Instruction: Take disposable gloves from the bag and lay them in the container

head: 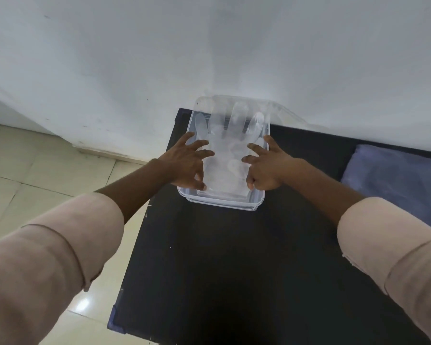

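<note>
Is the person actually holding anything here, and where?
Cannot tell for sure. The left hand and right hand touch the clear glove lying in the container, at its sides near the cuff; no clear pinch shows.

Soft diffuse light, glare spot on floor tiles (83, 304), wide-angle bending at edges.

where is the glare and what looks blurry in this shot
Head view: one bright glare spot on the floor tile at lower left; the clear glove in the container looks soft and washed out, its tips fading into the pale wall; the near table falls into deep shadow; the wide lens bends the wall's base.
</note>
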`<move>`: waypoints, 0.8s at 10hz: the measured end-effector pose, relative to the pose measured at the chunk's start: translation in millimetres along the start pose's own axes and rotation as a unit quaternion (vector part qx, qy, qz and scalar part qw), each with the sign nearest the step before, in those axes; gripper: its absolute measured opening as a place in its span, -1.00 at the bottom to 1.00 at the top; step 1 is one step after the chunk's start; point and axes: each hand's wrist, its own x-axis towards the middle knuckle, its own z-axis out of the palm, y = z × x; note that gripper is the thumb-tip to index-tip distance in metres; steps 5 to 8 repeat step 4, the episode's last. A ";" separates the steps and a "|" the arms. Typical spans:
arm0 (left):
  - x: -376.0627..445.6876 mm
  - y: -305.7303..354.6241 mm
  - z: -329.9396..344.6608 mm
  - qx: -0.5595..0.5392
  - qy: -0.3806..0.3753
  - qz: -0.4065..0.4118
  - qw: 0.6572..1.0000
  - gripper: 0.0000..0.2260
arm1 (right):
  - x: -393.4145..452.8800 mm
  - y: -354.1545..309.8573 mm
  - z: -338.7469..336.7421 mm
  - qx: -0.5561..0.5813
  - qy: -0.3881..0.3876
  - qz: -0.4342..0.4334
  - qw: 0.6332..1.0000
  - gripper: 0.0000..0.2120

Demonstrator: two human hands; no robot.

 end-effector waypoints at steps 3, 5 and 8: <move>-13.3 16.4 -35.4 -0.261 0.142 -0.052 0.953 -0.80 | -34.7 -17.5 -1.1 0.111 0.223 0.005 0.968 -0.51; -37.5 24.1 -65.4 -0.463 0.261 -0.087 0.842 -0.84 | -67.6 -22.3 -15.1 0.302 0.356 0.056 0.882 -0.60; -37.5 24.1 -65.4 -0.463 0.261 -0.087 0.842 -0.84 | -67.6 -22.3 -15.1 0.302 0.356 0.056 0.882 -0.60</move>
